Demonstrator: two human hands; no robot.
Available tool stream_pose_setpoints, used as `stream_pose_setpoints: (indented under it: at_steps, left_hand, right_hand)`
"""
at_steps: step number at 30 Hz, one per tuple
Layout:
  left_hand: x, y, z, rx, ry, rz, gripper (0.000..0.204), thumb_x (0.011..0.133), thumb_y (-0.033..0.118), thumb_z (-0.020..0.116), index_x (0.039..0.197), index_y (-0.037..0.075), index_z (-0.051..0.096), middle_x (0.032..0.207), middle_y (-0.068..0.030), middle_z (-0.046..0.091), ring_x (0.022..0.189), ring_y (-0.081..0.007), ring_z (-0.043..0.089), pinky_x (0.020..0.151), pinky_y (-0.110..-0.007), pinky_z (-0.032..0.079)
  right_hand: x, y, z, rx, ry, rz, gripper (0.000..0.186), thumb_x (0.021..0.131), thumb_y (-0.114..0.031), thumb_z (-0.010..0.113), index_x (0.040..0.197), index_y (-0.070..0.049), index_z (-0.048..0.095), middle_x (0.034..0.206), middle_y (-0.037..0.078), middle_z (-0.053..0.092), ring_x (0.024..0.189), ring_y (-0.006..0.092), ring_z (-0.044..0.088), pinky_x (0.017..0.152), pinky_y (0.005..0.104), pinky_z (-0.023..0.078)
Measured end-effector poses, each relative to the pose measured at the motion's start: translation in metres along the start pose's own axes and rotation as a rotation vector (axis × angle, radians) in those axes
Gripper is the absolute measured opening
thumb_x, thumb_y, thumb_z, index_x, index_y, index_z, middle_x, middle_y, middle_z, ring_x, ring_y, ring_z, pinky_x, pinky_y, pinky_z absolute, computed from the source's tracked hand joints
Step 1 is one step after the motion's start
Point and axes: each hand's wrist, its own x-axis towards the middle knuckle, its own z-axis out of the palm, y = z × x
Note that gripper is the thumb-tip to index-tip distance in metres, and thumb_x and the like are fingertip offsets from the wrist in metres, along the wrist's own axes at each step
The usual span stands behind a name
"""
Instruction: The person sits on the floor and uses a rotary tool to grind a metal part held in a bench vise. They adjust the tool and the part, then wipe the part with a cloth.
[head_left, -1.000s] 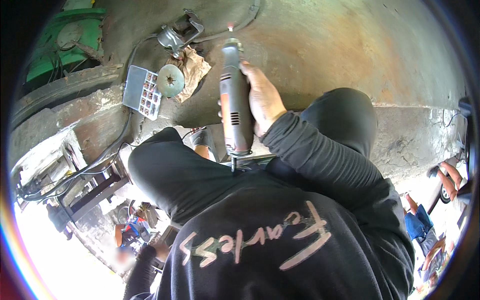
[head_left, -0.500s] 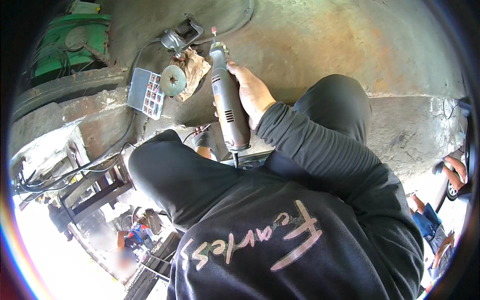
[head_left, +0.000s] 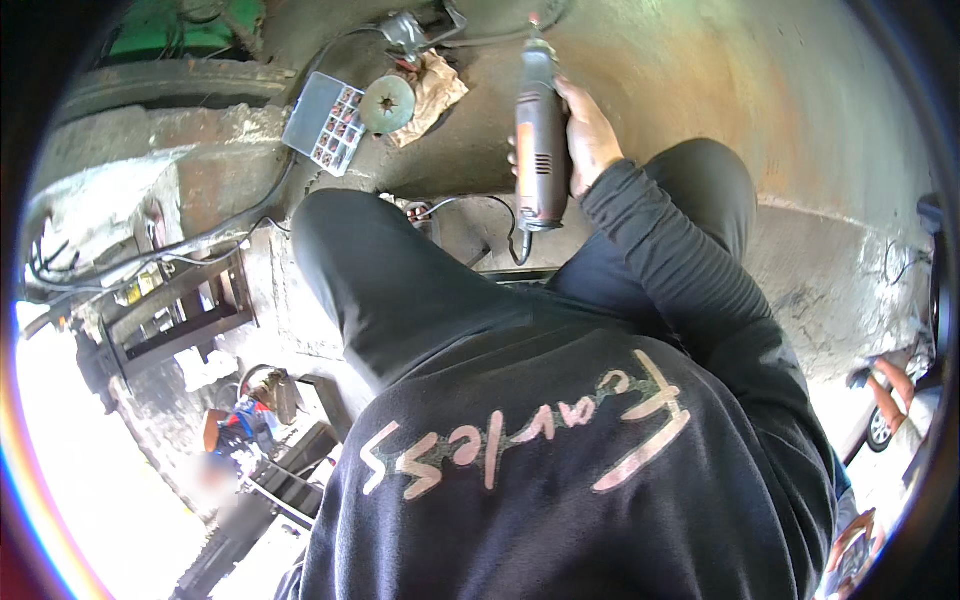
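Observation:
My right hand (head_left: 592, 138) is wrapped around the grey body of a die grinder (head_left: 541, 160). The tool stands nearly lengthwise in the picture, with a small reddish grinding point (head_left: 534, 20) at its far end. From its near end a dark power cord (head_left: 515, 238) loops off to the left. My left hand is out of sight. Left of the grinder lies a round greenish-grey disc (head_left: 380, 112) with a star-shaped hole, partly over crumpled brown paper (head_left: 438, 98). Beside the disc, an open compartment box (head_left: 318, 105) holds several small reddish-brown pieces.
A silvery metal tool or bracket (head_left: 405, 35) lies beyond the paper. Cables (head_left: 255, 208) run along the left. My bent knees (head_left: 345, 235) flank the grinder's near end. A curved, stained metal surface (head_left: 690, 80) spreads ahead. Other people (head_left: 245, 425) are at lower left and far right.
The whole view has shifted, so the surroundings sit higher and farther right. Against the box and disc, the grinder in my right hand has moved right and stands more upright. More cord shows.

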Motion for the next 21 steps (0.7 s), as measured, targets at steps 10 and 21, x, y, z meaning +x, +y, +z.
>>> stream_pose_setpoints:
  at_steps: [10,21]
  left_hand:
    - [0.004,-0.036,0.019,-0.031,0.003,0.08,0.02,0.093,0.026,0.062,0.094,0.008,0.069,0.079,-0.0159,0.069,0.076,-0.0302,0.069,0.068,-0.039,0.053]
    - [0.011,0.064,-0.104,0.498,-0.058,0.564,0.014,0.093,0.023,0.063,0.094,0.01,0.07,0.079,-0.0148,0.068,0.08,-0.0313,0.069,0.072,-0.041,0.053]
  right_hand:
    - [-0.104,-0.041,-0.03,-0.147,-0.129,-0.103,0.058,0.098,-0.052,0.056,0.133,-0.006,0.051,0.091,0.015,0.065,0.075,0.0274,0.066,0.07,0.0436,0.058]
    - [-0.189,-0.024,-0.07,-0.084,-0.021,-0.626,0.065,0.089,-0.044,0.068,0.136,-0.006,0.044,0.098,0.014,0.061,0.081,0.0286,0.065,0.072,0.0459,0.056]
